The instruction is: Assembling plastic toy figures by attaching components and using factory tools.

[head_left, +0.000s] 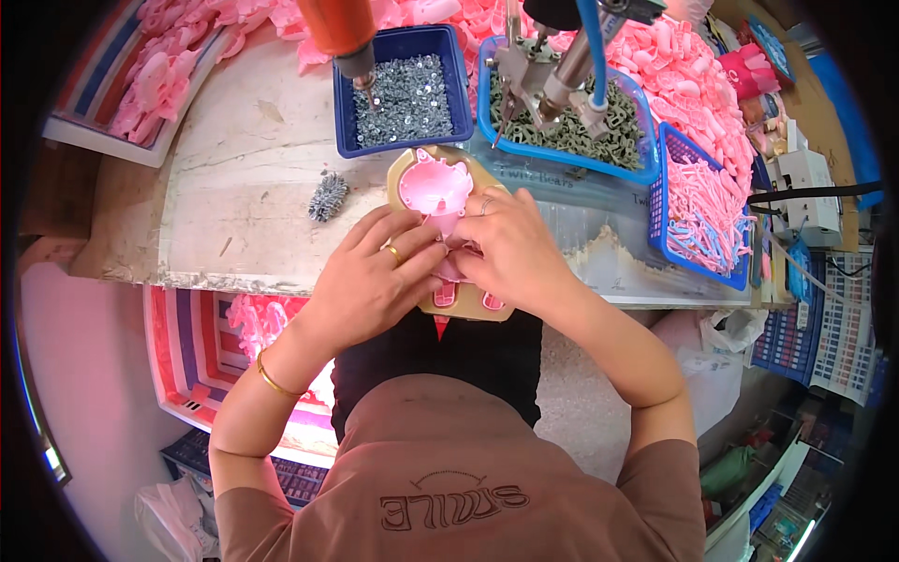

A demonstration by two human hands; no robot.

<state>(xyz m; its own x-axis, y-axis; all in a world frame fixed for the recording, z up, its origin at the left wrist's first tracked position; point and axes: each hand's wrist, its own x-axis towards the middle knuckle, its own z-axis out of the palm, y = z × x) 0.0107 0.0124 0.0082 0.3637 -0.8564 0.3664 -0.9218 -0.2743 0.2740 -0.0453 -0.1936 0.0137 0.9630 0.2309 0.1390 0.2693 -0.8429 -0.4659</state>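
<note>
In front of me a pink moulded toy half-shell lies hollow side up in a tan holding fixture at the table's near edge. My left hand is closed over the shell's left and lower part, fingertips pressed to its middle. From the right, my right hand reaches in with thumb and fingers pinched together at the same spot. Whatever lies between its fingertips is hidden. Below my hands, pink foot-like parts show in the fixture.
An orange power screwdriver hangs over a dark blue tray of screws. Right of it, a metal machine head overhangs a blue bin of grey-green parts. A blue basket holds pink sticks. Loose screws lie left; pink parts are heaped behind.
</note>
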